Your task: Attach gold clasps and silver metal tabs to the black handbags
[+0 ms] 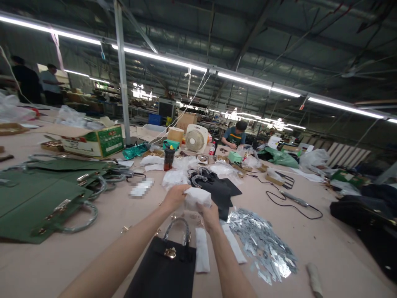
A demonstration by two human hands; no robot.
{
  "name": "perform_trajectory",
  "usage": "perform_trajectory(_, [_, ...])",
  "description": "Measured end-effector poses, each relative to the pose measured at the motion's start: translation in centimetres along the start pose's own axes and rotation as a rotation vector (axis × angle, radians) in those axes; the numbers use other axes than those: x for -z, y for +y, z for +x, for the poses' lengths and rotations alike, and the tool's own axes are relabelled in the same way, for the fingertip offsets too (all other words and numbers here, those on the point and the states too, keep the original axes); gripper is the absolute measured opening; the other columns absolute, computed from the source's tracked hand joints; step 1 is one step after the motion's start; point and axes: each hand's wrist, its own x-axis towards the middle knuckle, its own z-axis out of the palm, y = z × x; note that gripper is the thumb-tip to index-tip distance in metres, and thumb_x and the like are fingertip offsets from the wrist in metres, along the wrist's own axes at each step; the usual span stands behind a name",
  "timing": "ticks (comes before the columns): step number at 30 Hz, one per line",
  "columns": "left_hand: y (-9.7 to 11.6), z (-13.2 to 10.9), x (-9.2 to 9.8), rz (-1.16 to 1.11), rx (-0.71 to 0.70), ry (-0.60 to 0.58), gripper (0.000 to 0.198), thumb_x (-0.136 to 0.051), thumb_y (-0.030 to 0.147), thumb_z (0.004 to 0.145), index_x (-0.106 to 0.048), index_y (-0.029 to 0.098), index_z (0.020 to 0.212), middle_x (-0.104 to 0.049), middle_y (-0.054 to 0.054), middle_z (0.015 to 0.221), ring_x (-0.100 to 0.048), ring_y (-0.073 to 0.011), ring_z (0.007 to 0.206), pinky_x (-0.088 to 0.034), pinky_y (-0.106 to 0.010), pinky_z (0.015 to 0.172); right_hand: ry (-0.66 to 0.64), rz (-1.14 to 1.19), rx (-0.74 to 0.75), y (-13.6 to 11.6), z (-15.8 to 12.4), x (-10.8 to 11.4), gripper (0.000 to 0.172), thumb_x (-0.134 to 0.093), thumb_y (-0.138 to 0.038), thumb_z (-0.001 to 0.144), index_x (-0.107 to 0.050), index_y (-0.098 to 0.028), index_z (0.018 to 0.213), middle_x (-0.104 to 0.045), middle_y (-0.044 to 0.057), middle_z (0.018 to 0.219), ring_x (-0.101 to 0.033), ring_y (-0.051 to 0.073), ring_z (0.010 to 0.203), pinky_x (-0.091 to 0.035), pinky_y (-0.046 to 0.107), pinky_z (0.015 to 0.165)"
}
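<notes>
Both of my hands are raised over the table around a white, soft-looking wrapped packet. My left hand is closed on its left edge, and my right hand grips its lower right side. What the packet holds inside cannot be seen. Below lies a black handbag with a gold clasp and a plastic-wrapped handle. Two flat white strips rest beside it, one on either side of my right forearm. Small gold-coloured metal fittings are scattered near my left forearm.
Green handbags lie stacked at left. A heap of shiny metal plates spreads to the right, with a corded tool beyond. Black bag pieces, a dark tumbler and a fan stand ahead. A co-worker sits opposite.
</notes>
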Motion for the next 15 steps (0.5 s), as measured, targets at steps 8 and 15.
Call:
perform_trajectory(8, [-1.2, 1.2, 2.9, 0.060, -0.076, -0.180, 0.024, -0.061, 0.013, 0.074, -0.078, 0.026, 0.082, -0.081, -0.002, 0.086, -0.072, -0.0217, 0.087, -0.048, -0.023, 0.077, -0.145, -0.007, 0.146, -1.1, 0.4, 3.7, 0.047, -0.090, -0.027, 0.061, -0.073, -0.017, 0.104, -0.078, 0.005, 0.098, -0.070, 0.021, 0.090, -0.056, 0.034, 0.088])
perform_trajectory(15, [0.1, 1.7, 2.1, 0.075, -0.073, -0.119, 0.034, -0.053, 0.009, 0.078, -0.078, 0.023, 0.097, -0.081, -0.004, 0.097, -0.072, -0.0224, 0.093, -0.049, -0.026, 0.082, -0.099, 0.111, -0.090, 0.2, -0.6, 1.3, 0.064, -0.089, -0.037, 0.064, -0.066, -0.024, 0.123, -0.072, 0.008, 0.120, -0.071, 0.027, 0.100, -0.061, 0.034, 0.072])
